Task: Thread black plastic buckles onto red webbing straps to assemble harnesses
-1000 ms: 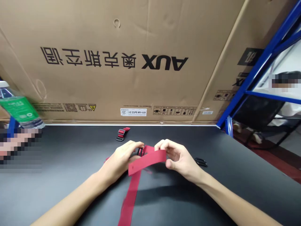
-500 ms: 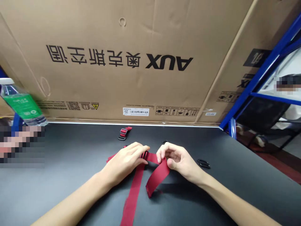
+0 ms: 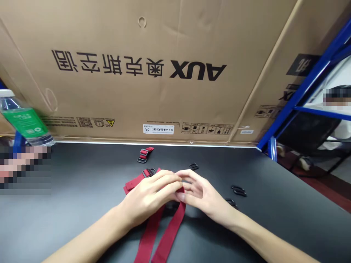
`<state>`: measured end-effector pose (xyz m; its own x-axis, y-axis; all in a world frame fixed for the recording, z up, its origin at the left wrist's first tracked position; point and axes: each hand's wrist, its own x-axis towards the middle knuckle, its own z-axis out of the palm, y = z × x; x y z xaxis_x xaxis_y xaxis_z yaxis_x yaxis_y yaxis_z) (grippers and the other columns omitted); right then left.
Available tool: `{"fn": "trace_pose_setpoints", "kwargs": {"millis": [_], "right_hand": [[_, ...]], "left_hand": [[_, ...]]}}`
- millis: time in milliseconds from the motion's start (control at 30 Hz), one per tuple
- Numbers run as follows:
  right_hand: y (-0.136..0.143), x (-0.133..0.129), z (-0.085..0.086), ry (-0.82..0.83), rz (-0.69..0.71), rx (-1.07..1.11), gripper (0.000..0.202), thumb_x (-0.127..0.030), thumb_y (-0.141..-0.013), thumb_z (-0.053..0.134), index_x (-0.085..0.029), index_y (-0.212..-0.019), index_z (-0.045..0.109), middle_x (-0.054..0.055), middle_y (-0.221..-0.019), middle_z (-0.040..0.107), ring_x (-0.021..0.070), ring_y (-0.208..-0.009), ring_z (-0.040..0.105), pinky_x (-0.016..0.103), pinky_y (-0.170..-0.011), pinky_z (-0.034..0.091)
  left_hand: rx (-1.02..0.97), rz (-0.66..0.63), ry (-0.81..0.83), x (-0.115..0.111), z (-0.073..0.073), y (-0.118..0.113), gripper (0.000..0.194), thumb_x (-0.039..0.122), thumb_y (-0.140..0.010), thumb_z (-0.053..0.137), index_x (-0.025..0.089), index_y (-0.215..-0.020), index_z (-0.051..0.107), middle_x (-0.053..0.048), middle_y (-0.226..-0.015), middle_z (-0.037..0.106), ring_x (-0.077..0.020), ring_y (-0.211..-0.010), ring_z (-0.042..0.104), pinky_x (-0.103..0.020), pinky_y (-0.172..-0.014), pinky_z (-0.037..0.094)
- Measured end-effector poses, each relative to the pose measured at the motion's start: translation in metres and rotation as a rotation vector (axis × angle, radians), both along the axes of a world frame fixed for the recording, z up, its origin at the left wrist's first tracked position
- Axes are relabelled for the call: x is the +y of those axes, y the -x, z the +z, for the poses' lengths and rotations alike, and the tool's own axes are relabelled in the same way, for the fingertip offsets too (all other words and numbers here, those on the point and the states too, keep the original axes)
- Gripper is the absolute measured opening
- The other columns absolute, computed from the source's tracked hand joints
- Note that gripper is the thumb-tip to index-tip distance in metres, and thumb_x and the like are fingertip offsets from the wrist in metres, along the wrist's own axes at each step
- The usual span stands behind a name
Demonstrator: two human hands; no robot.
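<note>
My left hand (image 3: 153,195) is closed on a red webbing strap (image 3: 170,233), palm down, fingers hiding what they grip. Against its fingertips my right hand (image 3: 204,197) pinches the same strap between thumb and fingers. Two red lengths run side by side from the hands toward me. Left of the hands, a folded red part of webbing with a black buckle (image 3: 148,172) rests on the table. Whether a buckle sits between my fingers is hidden.
On the dark table (image 3: 82,175) lie a short red strap piece with buckles (image 3: 143,155), a black slider buckle (image 3: 193,166) and more black hardware (image 3: 239,190) at right. A large cardboard box (image 3: 164,98) stands behind. A green-labelled bottle (image 3: 27,122) is at left, blue frame (image 3: 301,95) at right.
My right hand has moved left to meet my left hand. The loose strap end that curled below the right hand now gives way to a second length running toward me.
</note>
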<state>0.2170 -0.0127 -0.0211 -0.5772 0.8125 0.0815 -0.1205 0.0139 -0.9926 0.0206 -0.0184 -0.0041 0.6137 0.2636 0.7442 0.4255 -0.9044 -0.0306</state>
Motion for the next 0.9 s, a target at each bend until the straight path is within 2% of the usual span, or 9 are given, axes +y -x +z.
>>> {"fn": "trace_pose_setpoints", "kwargs": {"millis": [100, 167, 233, 300, 400, 533, 633, 767, 900], "right_hand": [[0.000, 0.000, 0.004, -0.026, -0.034, -0.014, 0.034, -0.040, -0.079, 0.076, -0.022, -0.105, 0.063, 0.004, -0.102, 0.068, 0.0185, -0.098, 0.065, 0.034, -0.093, 0.050], [0.000, 0.000, 0.006, -0.018, -0.077, 0.001, 0.031, -0.039, -0.079, 0.076, -0.021, -0.102, 0.065, 0.003, -0.096, 0.070, 0.0178, -0.090, 0.068, 0.034, -0.089, 0.052], [-0.001, 0.001, 0.008, 0.010, -0.119, 0.032, 0.030, -0.039, -0.078, 0.077, -0.021, -0.099, 0.066, 0.002, -0.090, 0.071, 0.0166, -0.081, 0.069, 0.033, -0.084, 0.054], [-0.002, 0.002, 0.009, 0.036, -0.156, 0.049, 0.031, -0.040, -0.076, 0.078, -0.020, -0.097, 0.066, 0.001, -0.084, 0.071, 0.0163, -0.079, 0.069, 0.032, -0.083, 0.055], [-0.002, 0.003, 0.010, 0.078, -0.208, 0.031, 0.034, -0.044, -0.074, 0.080, -0.019, -0.092, 0.066, 0.000, -0.076, 0.071, 0.0167, -0.076, 0.070, 0.032, -0.080, 0.055], [-0.001, 0.004, 0.010, 0.130, -0.229, 0.009, 0.039, -0.049, -0.070, 0.080, -0.018, -0.085, 0.063, 0.001, -0.073, 0.072, 0.0178, -0.073, 0.071, 0.033, -0.079, 0.056], [0.000, 0.003, 0.010, 0.167, -0.219, 0.017, 0.040, -0.049, -0.068, 0.082, -0.018, -0.084, 0.062, 0.002, -0.075, 0.073, 0.0190, -0.072, 0.073, 0.034, -0.078, 0.057], [0.001, 0.003, 0.008, 0.203, -0.193, 0.047, 0.040, -0.047, -0.067, 0.084, -0.017, -0.082, 0.062, 0.002, -0.075, 0.073, 0.0194, -0.071, 0.074, 0.033, -0.076, 0.058], [0.003, 0.001, 0.005, 0.210, -0.142, 0.101, 0.039, -0.045, -0.066, 0.086, -0.017, -0.080, 0.062, 0.003, -0.077, 0.073, 0.0190, -0.068, 0.074, 0.032, -0.073, 0.059]], "left_hand": [[-0.094, 0.046, 0.047, -0.001, -0.001, 0.002, 0.021, 0.029, -0.097, 0.055, 0.015, -0.112, 0.059, -0.014, -0.112, 0.068, -0.0230, -0.110, 0.061, -0.035, -0.090, 0.056], [-0.211, 0.137, 0.193, -0.001, -0.001, 0.003, 0.030, 0.038, -0.094, 0.060, 0.016, -0.115, 0.060, -0.014, -0.119, 0.066, -0.0264, -0.115, 0.059, -0.040, -0.095, 0.053], [-0.319, 0.219, 0.461, 0.000, 0.001, 0.003, 0.031, 0.039, -0.092, 0.061, 0.018, -0.114, 0.062, -0.011, -0.111, 0.070, -0.0251, -0.104, 0.065, -0.039, -0.091, 0.055], [-0.394, 0.243, 0.755, 0.001, 0.003, 0.002, 0.025, 0.038, -0.090, 0.058, 0.018, -0.102, 0.067, -0.006, -0.092, 0.073, -0.0210, -0.085, 0.069, -0.033, -0.080, 0.057], [-0.551, 0.243, 0.967, 0.005, 0.004, 0.001, 0.024, 0.040, -0.084, 0.061, 0.017, -0.082, 0.068, -0.003, -0.076, 0.071, -0.0185, -0.072, 0.067, -0.028, -0.069, 0.055], [-0.852, 0.281, 0.968, 0.007, 0.006, 0.002, 0.034, 0.043, -0.076, 0.071, 0.016, -0.096, 0.065, 0.000, -0.071, 0.067, -0.0161, -0.064, 0.064, -0.026, -0.062, 0.052], [-0.959, 0.287, 0.976, 0.003, 0.007, 0.000, 0.037, 0.041, -0.077, 0.072, 0.016, -0.103, 0.063, 0.001, -0.069, 0.067, -0.0153, -0.062, 0.063, -0.026, -0.061, 0.052], [-0.782, 0.287, 0.895, -0.002, 0.003, -0.004, 0.028, 0.041, -0.084, 0.063, 0.014, -0.089, 0.071, -0.002, -0.071, 0.071, -0.0170, -0.063, 0.066, -0.026, -0.063, 0.054], [-0.401, 0.330, 0.588, 0.002, -0.010, 0.001, 0.033, 0.031, -0.096, 0.045, 0.015, -0.112, 0.070, -0.004, -0.082, 0.074, -0.0170, -0.070, 0.068, -0.025, -0.067, 0.055]]}}
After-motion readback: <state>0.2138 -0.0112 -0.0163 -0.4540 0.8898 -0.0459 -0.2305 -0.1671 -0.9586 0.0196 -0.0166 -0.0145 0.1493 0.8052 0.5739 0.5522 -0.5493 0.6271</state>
